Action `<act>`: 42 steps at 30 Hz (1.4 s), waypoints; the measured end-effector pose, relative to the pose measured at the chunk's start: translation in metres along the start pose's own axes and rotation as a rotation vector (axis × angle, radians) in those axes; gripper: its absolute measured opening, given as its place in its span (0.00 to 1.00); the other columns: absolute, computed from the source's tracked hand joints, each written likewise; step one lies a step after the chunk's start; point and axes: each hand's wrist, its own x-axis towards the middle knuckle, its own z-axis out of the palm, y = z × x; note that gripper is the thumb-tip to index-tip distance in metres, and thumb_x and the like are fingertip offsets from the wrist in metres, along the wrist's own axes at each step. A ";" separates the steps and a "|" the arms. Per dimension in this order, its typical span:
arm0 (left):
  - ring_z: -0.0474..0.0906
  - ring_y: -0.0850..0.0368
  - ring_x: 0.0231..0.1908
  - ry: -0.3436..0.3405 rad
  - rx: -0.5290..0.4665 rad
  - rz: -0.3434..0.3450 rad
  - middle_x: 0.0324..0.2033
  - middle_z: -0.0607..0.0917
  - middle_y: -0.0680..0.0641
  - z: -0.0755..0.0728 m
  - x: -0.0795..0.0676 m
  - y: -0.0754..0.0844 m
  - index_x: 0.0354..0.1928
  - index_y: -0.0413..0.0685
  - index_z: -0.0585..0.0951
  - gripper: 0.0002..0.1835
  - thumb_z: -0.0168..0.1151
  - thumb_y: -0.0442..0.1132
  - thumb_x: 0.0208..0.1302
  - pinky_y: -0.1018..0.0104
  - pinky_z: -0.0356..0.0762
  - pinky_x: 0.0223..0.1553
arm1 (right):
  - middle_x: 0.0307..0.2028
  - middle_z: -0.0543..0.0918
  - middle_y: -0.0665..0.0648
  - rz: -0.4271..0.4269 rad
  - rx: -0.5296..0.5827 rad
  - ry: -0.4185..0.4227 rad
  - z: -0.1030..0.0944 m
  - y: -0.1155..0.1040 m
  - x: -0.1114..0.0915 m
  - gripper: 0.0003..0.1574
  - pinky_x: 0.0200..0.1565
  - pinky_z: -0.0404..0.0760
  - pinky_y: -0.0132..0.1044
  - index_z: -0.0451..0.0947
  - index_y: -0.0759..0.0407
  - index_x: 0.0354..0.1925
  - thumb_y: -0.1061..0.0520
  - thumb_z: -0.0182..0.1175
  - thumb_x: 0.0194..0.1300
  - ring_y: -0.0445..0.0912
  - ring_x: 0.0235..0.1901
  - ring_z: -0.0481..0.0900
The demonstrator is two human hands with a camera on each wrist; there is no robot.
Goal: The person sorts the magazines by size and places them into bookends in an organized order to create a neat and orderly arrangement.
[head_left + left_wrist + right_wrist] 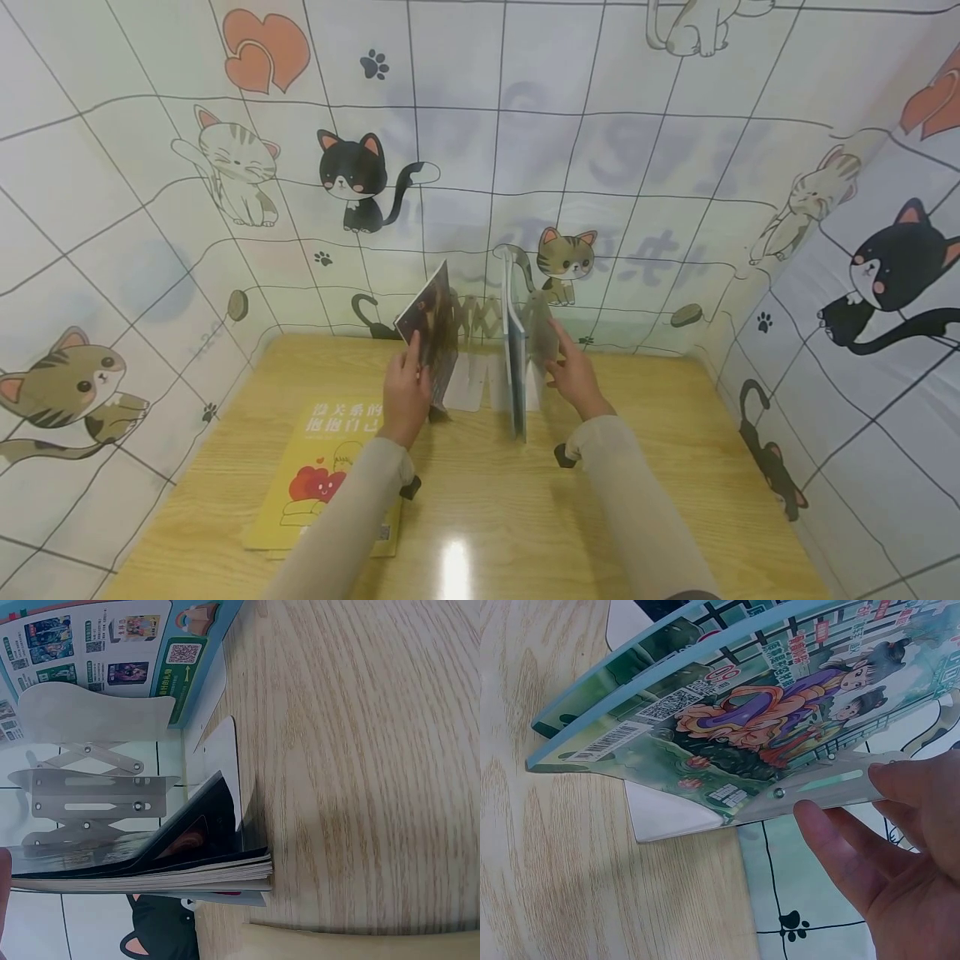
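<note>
My left hand (405,396) holds a dark-covered book (433,321) by its near edge, the book standing tilted at the left end of a metal extending bookend (97,795). In the left wrist view its page edges (150,883) show, with only a fingertip at the frame's border. On the other side, my right hand (922,840) pinches the bookend's right end plate (817,787) between thumb and fingers. Two thin blue-green picture books (514,358) stand upright against that plate's inner side. Between the two ends stretches the bookend's crisscross lattice (476,317).
A yellow book (315,467) with a red heart drawing lies flat at the left of the wooden table (480,517), partly under my left forearm. A cat-patterned cloth wall (450,167) rises behind and at both sides.
</note>
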 end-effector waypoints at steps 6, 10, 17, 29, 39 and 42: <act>0.75 0.47 0.34 -0.024 -0.050 -0.046 0.38 0.75 0.38 -0.002 -0.002 -0.003 0.70 0.39 0.66 0.36 0.63 0.22 0.58 0.60 0.81 0.37 | 0.69 0.55 0.76 -0.006 0.006 -0.001 0.001 0.000 0.001 0.52 0.32 0.85 0.47 0.48 0.37 0.76 0.73 0.54 0.66 0.69 0.52 0.76; 0.75 0.50 0.36 -0.047 -0.105 -0.064 0.39 0.74 0.40 -0.005 -0.003 -0.004 0.70 0.41 0.66 0.37 0.62 0.21 0.58 0.63 0.83 0.37 | 0.70 0.54 0.75 -0.017 -0.003 -0.001 0.000 0.001 0.001 0.52 0.32 0.85 0.48 0.48 0.38 0.77 0.73 0.54 0.67 0.68 0.52 0.76; 0.77 0.49 0.40 -0.047 -0.193 -0.048 0.41 0.76 0.41 -0.010 -0.006 -0.007 0.67 0.41 0.71 0.35 0.63 0.20 0.56 0.65 0.83 0.32 | 0.70 0.55 0.75 -0.024 -0.005 0.003 0.001 0.000 0.001 0.52 0.31 0.85 0.46 0.48 0.39 0.77 0.73 0.54 0.67 0.68 0.51 0.77; 0.77 0.48 0.39 -0.021 -0.246 0.001 0.44 0.78 0.41 -0.017 -0.014 -0.009 0.62 0.40 0.76 0.32 0.67 0.19 0.52 0.67 0.82 0.31 | 0.69 0.54 0.77 -0.025 0.009 -0.008 -0.001 -0.003 0.000 0.52 0.34 0.84 0.53 0.47 0.41 0.77 0.74 0.53 0.67 0.69 0.52 0.76; 0.78 0.48 0.41 0.013 -0.243 0.022 0.48 0.80 0.39 -0.026 -0.021 -0.014 0.60 0.39 0.77 0.31 0.67 0.18 0.51 0.65 0.83 0.30 | 0.69 0.55 0.76 -0.020 0.018 0.001 -0.001 -0.003 -0.001 0.52 0.32 0.85 0.49 0.48 0.40 0.77 0.75 0.53 0.66 0.69 0.51 0.76; 0.78 0.49 0.41 0.020 -0.217 0.016 0.48 0.80 0.40 -0.030 -0.023 -0.016 0.59 0.39 0.78 0.30 0.68 0.19 0.50 0.64 0.83 0.29 | 0.69 0.56 0.76 -0.017 0.009 0.000 0.000 -0.002 -0.001 0.52 0.31 0.85 0.47 0.48 0.39 0.77 0.74 0.54 0.66 0.68 0.51 0.77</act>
